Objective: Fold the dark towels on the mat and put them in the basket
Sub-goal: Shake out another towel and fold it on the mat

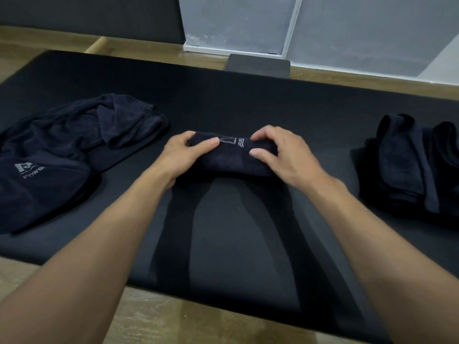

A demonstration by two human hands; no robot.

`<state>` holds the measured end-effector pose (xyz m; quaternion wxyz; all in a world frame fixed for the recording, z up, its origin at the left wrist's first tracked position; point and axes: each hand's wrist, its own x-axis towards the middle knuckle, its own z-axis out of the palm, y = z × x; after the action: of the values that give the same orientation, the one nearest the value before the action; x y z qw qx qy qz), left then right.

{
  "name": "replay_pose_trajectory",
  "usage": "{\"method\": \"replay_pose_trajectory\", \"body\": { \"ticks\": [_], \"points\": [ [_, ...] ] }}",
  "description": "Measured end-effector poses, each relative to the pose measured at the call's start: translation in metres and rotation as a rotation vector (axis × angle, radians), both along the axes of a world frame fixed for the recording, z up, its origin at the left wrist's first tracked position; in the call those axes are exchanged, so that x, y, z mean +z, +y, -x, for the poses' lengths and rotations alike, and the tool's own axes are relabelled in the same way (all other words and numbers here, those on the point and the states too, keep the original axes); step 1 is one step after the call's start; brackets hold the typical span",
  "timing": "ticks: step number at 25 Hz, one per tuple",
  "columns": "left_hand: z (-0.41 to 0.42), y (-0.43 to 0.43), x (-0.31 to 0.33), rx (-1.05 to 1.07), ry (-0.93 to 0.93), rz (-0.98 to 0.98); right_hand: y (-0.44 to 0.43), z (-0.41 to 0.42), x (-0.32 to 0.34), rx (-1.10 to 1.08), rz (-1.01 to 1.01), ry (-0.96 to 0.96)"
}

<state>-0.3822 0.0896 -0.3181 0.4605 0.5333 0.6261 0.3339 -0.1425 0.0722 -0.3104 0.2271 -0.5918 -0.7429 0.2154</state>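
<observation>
One folded dark towel (233, 161), pale logo stitched, is gripped at mat (248, 95) centre by left hand (182, 155) and right hand (282, 155) | crumpled towels (74, 145) lettered "Power" at 9 o'clock | folded stack (407, 170) at 3 o'clock

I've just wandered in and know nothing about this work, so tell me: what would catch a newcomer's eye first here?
The left hand and the right hand grip a small folded dark navy towel with pale stitched lettering at the middle of the wide black mat. On the mat's left lies a rumpled heap of dark navy towels bearing a pale logo; at its right sits a pile of folded dark towels.
</observation>
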Motion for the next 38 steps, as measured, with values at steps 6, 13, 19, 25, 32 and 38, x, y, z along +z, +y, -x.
{"method": "replay_pose_trajectory", "body": {
  "ticks": [6,13,19,25,32,38],
  "points": [
    [-0.025,0.009,0.006,0.175,0.128,0.105,-0.012,0.005,-0.001,0.030,0.052,-0.180],
    [-0.080,-0.012,0.028,0.061,-0.678,0.202,-0.055,-0.025,0.021,-0.326,0.603,0.774],
    [-0.194,0.014,0.051,-0.034,-0.503,0.216,-0.092,-0.068,0.038,-0.469,0.593,1.270],
    [-0.285,0.026,0.036,-0.141,-0.172,0.194,-0.113,-0.095,0.027,-0.704,0.550,1.240],
    [-0.299,0.000,0.021,-0.254,0.029,0.153,-0.112,-0.104,0.014,-1.023,0.471,1.650],
    [-0.297,-0.019,0.011,-0.286,0.025,0.037,-0.108,-0.101,0.014,-1.092,0.486,1.601]
  ]
}}
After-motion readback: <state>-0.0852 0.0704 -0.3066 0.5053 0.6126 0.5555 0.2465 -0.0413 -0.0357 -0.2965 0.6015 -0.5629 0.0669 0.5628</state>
